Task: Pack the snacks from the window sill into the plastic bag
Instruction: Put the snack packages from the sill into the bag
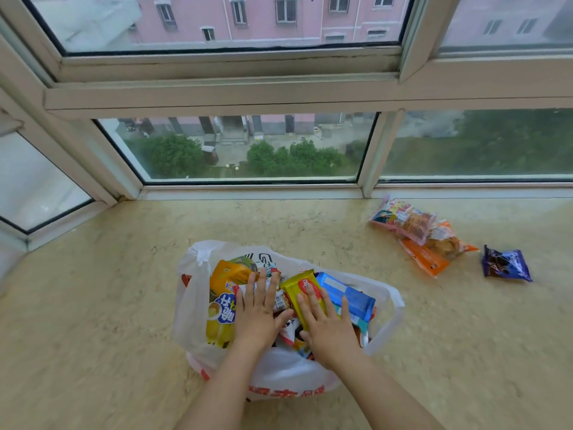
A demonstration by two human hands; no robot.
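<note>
Both forearms ran out of frame at the bottom edge. Left hand (259,318) and right hand (325,330) lay flat over the snacks in the plastic bag (279,373), covering the packets beneath; labels there could not be read. Lower contents of the bag were hidden behind its white film. Red print on the bag front was partly folded under, illegible. Small packets (415,231) at far right: text too small to read. Window sill (93,305) was cut off left, right and bottom.

White plastic bag (279,372) with red lettering; inside, a yellow packet (302,290) with a red patch and a blue packet (347,294); beige marbled window sill (93,305); on it, orange packet (424,257), dark purple packet (506,264), pink packet (400,220)
</note>
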